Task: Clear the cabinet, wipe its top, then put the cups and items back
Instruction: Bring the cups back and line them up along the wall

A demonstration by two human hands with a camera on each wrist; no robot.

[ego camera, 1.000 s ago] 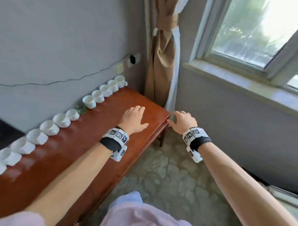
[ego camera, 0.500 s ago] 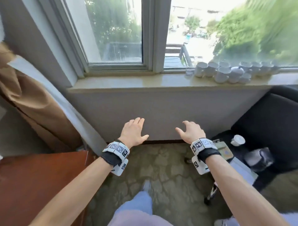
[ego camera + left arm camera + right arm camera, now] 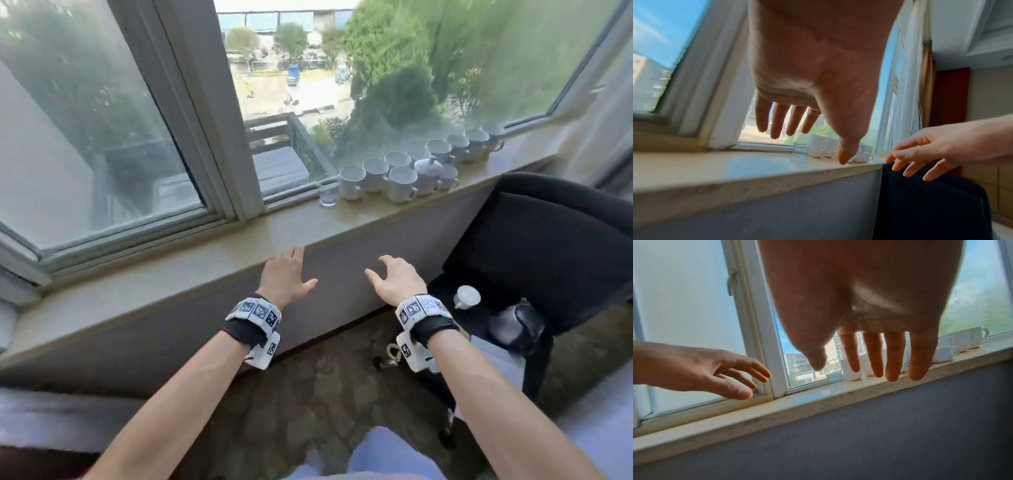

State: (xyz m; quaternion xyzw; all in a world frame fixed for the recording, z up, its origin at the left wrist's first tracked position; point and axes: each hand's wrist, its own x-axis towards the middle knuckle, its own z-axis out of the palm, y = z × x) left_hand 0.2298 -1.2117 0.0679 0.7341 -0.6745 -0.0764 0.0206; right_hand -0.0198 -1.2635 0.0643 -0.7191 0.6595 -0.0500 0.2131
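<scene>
Left grip: fingers straight and spread, empty, raised before the windowsill edge; right grip: fingers loosely bent and spread, empty, level with the left and just beside it. White cups: clustered in rows on the windowsill, beyond and to the right of both grips, well apart from the fingers, a lidded white pot among them; small clear glass: upright at the near-left end of the cluster, just beside the first cup
</scene>
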